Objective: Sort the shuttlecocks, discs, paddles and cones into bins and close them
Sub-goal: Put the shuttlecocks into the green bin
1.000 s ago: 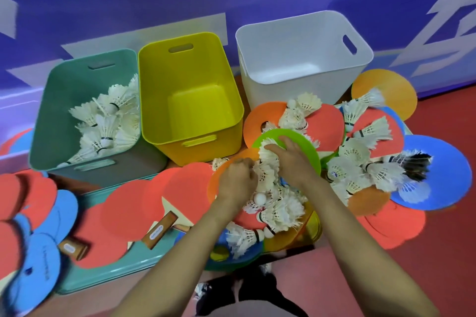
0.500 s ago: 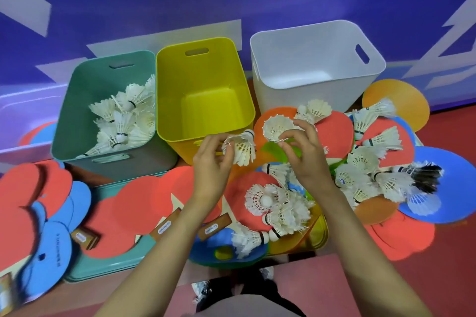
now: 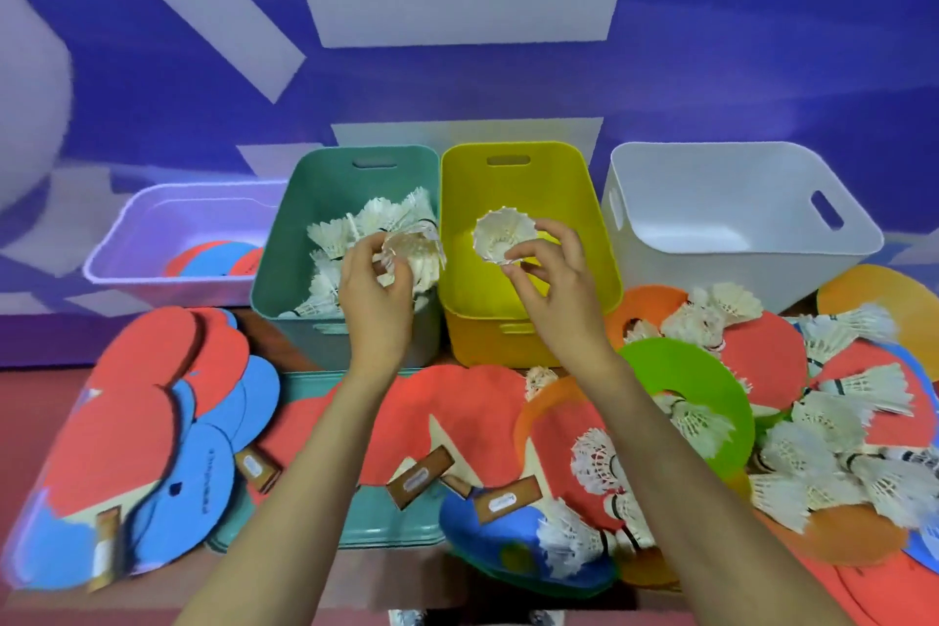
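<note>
Shuttlecocks are on the move. A second ago both hands were buried in the loose pile at lower centre; half a second ago each had one pinched just above it. Now they're up at the bins.

The left hand (image 3: 376,290) pinches a shuttlecock (image 3: 412,247) in curled fingertips, right over the near right corner of the teal bin (image 3: 284,244), which already holds a bunch of them. Looks like that one just needs dropping.

The right hand (image 3: 554,287) pinches a second shuttlecock (image 3: 503,234), open skirt facing the camera. It's over the yellow bin (image 3: 579,198), which looks empty. My guess is it should go further left to the teal bin, not get dropped here.

Loads left to do. There's a big heap of loose shuttlecocks (image 3: 833,447) on the right side of the counter, mixed in with the discs (image 3: 686,371). The paddles (image 3: 152,371) are fanned out at lower left. The white bin (image 3: 711,198) looks empty and no bin is closed.
</note>
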Tool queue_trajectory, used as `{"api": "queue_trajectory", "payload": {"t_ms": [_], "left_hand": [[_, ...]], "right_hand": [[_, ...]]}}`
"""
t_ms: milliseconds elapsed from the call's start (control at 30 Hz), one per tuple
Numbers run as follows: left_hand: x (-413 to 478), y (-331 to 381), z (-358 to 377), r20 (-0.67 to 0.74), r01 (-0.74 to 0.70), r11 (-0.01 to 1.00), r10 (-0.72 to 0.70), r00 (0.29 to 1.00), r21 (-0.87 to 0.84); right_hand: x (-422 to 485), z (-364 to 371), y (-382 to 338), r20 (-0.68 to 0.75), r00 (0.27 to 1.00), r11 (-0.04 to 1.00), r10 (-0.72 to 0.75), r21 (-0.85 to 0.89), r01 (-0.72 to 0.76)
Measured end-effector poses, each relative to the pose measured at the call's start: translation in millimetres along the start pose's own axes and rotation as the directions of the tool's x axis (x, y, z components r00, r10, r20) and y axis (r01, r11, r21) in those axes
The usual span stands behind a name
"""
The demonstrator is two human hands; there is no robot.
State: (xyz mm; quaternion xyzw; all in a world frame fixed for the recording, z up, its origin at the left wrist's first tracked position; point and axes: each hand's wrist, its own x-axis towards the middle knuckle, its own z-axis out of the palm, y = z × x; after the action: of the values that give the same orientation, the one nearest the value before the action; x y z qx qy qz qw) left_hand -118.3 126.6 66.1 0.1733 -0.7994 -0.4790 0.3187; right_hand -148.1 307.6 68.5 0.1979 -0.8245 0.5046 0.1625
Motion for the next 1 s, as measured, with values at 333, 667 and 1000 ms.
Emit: {"api": "queue_trajectory", "payload": {"t_ms": [333,667,1000], "left_hand": [[69.5,-67.1,-57.8,0.112,0.131,0.951,-0.168,0.979,0.279],[80.1,-83.1,-54.9,0.262,0.141,0.976,-0.181,0.948,0.165],[43.7,-48.9,-20.8,0.364,-0.158,0.984,0.119,0.924,0.079]], "right_hand": [[50.9,117.2,-25.5,0.208,0.971,0.966,0.117,-0.252,-0.063],[71.1,160.5,-37.4,0.279,0.938,0.956,0.206,-0.262,-0.132],[47.6,96.2,-22.1,0.186,0.969,0.959,0.160,-0.264,-0.108]]}}
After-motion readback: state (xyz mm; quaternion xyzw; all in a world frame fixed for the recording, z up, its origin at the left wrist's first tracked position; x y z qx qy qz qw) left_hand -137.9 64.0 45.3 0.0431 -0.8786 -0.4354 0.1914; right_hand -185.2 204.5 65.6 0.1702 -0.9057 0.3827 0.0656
